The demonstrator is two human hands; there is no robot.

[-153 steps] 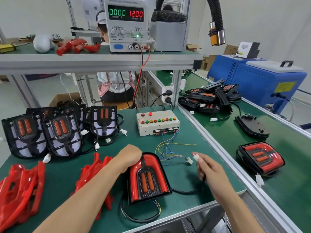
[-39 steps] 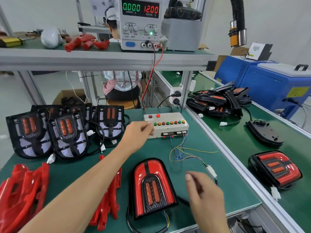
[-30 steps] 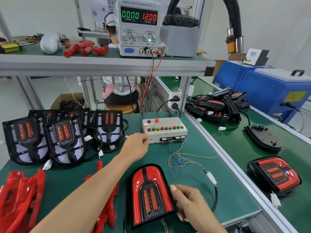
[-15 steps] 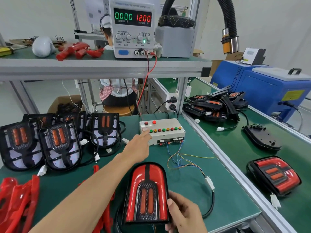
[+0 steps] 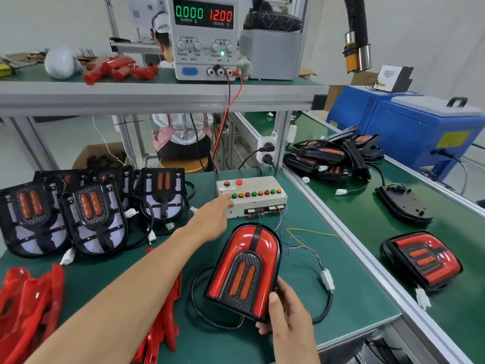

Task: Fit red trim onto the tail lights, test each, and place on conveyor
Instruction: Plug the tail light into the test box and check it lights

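Arch-shaped red-trimmed black tail light [image 5: 245,269] tilts upright in gripping right hand [image 5: 287,321], long axis toward beige button box [image 5: 252,197]; left hand [image 5: 212,219] points there, forefinger extended.

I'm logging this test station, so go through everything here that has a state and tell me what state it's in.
Power supply: on, reads 0.000 A, 12.00 V.
Test box: a left fingertip at its leftmost buttons.
Left hand: finger extended.
Held tail light: red trim fitted, tilted up, unlit.
Right hand: grips that light's lower edge.
White connector: mated to the box leads.
Trimmed light on conveyor: unlit, unplugged.
Untrimmed lights: no trim.
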